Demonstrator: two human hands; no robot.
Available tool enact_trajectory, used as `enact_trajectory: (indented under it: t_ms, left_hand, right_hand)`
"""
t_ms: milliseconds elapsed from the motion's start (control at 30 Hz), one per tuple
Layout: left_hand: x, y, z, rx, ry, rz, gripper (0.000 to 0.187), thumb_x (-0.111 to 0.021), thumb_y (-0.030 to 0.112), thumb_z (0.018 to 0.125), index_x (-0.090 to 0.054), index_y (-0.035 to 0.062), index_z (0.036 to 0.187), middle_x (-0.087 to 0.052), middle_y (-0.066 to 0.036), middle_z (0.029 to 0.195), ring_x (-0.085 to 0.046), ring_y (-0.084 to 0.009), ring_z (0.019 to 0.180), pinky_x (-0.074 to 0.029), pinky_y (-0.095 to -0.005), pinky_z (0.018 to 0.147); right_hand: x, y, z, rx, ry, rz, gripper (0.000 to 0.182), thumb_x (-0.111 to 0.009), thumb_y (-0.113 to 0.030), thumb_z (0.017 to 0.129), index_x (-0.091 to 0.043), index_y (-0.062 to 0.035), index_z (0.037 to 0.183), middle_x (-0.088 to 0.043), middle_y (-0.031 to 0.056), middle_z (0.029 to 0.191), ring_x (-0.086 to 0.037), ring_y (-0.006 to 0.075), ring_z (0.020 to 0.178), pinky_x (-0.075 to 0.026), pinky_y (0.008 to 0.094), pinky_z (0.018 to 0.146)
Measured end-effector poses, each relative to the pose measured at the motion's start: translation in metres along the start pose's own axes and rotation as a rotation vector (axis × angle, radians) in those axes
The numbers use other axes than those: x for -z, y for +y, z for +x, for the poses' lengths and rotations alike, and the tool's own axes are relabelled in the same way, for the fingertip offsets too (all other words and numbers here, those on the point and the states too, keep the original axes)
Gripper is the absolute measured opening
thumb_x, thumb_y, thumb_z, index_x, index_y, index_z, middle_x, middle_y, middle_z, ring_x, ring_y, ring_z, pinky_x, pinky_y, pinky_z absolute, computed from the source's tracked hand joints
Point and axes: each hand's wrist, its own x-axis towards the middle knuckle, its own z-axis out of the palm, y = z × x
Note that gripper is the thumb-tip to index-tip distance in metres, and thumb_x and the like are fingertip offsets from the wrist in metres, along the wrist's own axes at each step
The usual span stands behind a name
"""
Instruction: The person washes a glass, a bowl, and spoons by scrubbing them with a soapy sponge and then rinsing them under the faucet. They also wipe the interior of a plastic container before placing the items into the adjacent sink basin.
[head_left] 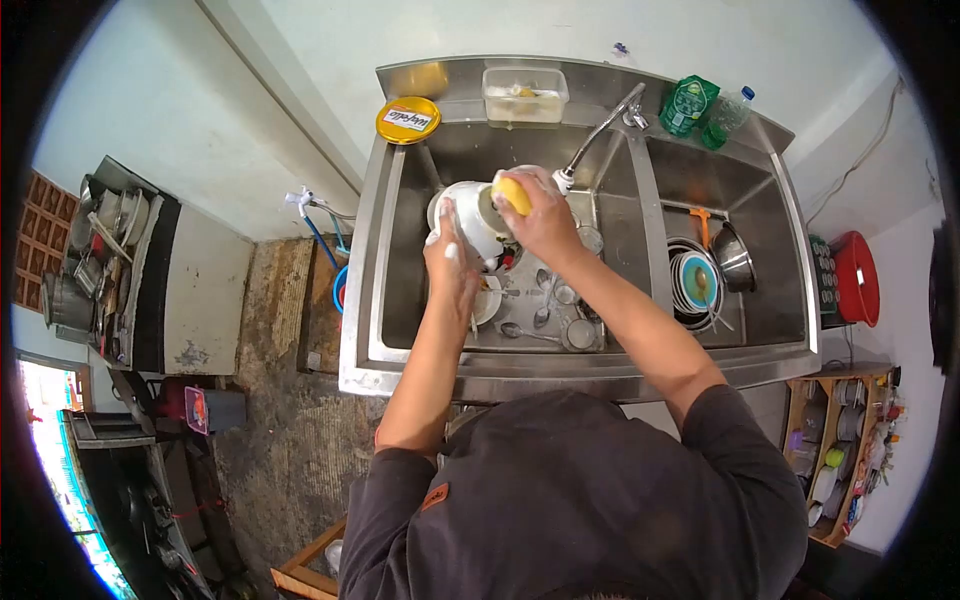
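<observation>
Squeezing a soft yellow sponge (513, 194) in the fingers of my right hand (547, 222), I steady a patterned white rounded vessel (468, 212) with my left hand (450, 262) curled against its near-left side. It looks stiff and suds-slick, probably light, best held by its wall, above the steel sink's left basin (408, 250) and dirty spoons (541, 316).
</observation>
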Motion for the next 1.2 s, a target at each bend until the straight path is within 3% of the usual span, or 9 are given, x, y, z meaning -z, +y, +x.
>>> enact_trajectory:
  t_ms: [233, 300, 500, 633, 767, 867, 967, 1133, 1200]
  left_hand:
    - [0.003, 0.006, -0.008, -0.035, -0.041, -0.09, 0.047, -0.063, 0.038, 0.093, -0.06, -0.0048, 0.112, -0.065, -0.015, 0.105, -0.064, -0.0244, 0.094, -0.053, -0.0396, 0.081]
    - [0.0, -0.002, -0.002, 0.008, -0.049, -0.037, 0.049, -0.062, 0.038, 0.094, -0.058, -0.0065, 0.113, -0.064, -0.014, 0.106, -0.064, -0.0244, 0.094, -0.053, -0.0397, 0.082]
    - [-0.002, -0.001, 0.001, -0.085, 0.014, -0.037, 0.048, -0.063, 0.036, 0.093, -0.059, -0.008, 0.11, -0.064, -0.014, 0.104, -0.065, -0.0221, 0.085, -0.053, -0.0364, 0.076]
    - [-0.006, -0.011, -0.002, -0.113, 0.083, 0.21, 0.042, -0.063, 0.033, 0.093, -0.064, -0.0083, 0.102, -0.066, -0.01, 0.092, -0.062, -0.0171, 0.079, -0.051, -0.0329, 0.068]
    - [0.005, -0.018, 0.019, -0.028, 0.114, 0.197, 0.04, -0.06, 0.033, 0.096, -0.063, -0.006, 0.108, -0.066, -0.011, 0.098, -0.063, -0.0178, 0.083, -0.052, -0.033, 0.071]
    - [0.013, -0.006, 0.017, 0.062, -0.04, -0.162, 0.042, -0.05, 0.038, 0.099, -0.056, 0.0012, 0.118, -0.064, -0.011, 0.112, -0.063, -0.0247, 0.101, -0.053, -0.0388, 0.087]
    - [0.015, 0.0, 0.022, 0.066, -0.16, -0.391, 0.042, -0.05, 0.037, 0.1, -0.056, 0.0017, 0.12, -0.063, -0.012, 0.114, -0.063, -0.0265, 0.103, -0.051, -0.0402, 0.09]
    - [-0.003, 0.009, 0.0, 0.02, -0.143, -0.284, 0.046, -0.049, 0.04, 0.099, -0.053, 0.0025, 0.126, -0.061, -0.013, 0.12, -0.062, -0.0287, 0.107, -0.05, -0.0424, 0.094]
    - [-0.009, 0.01, -0.002, -0.013, -0.123, -0.221, 0.048, -0.051, 0.04, 0.099, -0.053, 0.0008, 0.125, -0.061, -0.013, 0.12, -0.062, -0.0282, 0.107, -0.05, -0.0437, 0.093]
  right_hand:
    - [0.003, 0.004, -0.005, 0.117, -0.114, -0.044, 0.033, -0.071, -0.014, 0.076, -0.063, -0.0075, 0.107, -0.059, 0.0138, 0.107, -0.056, 0.0333, 0.106, -0.046, 0.0411, 0.093]
    - [-0.007, -0.001, 0.013, -0.087, 0.087, -0.012, 0.037, -0.071, -0.013, 0.075, -0.061, -0.0083, 0.109, -0.058, 0.0131, 0.109, -0.056, 0.0335, 0.108, -0.046, 0.0409, 0.096]
    - [0.005, -0.014, -0.011, 0.196, -0.043, -0.003, 0.038, -0.069, -0.015, 0.08, -0.057, -0.0082, 0.116, -0.057, 0.0148, 0.114, -0.057, 0.035, 0.108, -0.048, 0.0418, 0.092]
    - [-0.021, 0.012, 0.013, -0.131, 0.078, -0.017, 0.036, -0.069, -0.018, 0.08, -0.057, -0.007, 0.113, -0.057, 0.0157, 0.113, -0.058, 0.0374, 0.103, -0.049, 0.043, 0.09]
    - [-0.011, -0.017, 0.023, -0.051, -0.187, -0.033, 0.04, -0.07, -0.019, 0.076, -0.059, -0.0086, 0.113, -0.06, 0.0115, 0.112, -0.058, 0.0354, 0.106, -0.047, 0.0433, 0.092]
    - [-0.008, -0.028, -0.01, 0.47, -0.179, -0.12, 0.046, -0.074, -0.022, 0.074, -0.061, -0.0166, 0.118, -0.057, 0.0045, 0.12, -0.049, 0.0304, 0.123, -0.042, 0.0468, 0.102]
    - [-0.004, -0.006, -0.035, 0.6, -0.059, -0.228, 0.047, -0.07, -0.02, 0.076, -0.058, -0.0162, 0.121, -0.054, 0.008, 0.126, -0.05, 0.0287, 0.121, -0.04, 0.0476, 0.102]
    - [-0.018, 0.003, -0.011, -0.035, 0.304, 0.153, 0.031, -0.068, -0.017, 0.084, -0.061, -0.0096, 0.113, -0.059, 0.0129, 0.121, -0.055, 0.0358, 0.112, -0.045, 0.043, 0.095]
    - [-0.019, 0.016, 0.017, -0.227, 0.175, 0.23, 0.03, -0.068, -0.018, 0.083, -0.061, -0.0085, 0.111, -0.06, 0.0134, 0.118, -0.057, 0.0353, 0.109, -0.046, 0.043, 0.093]
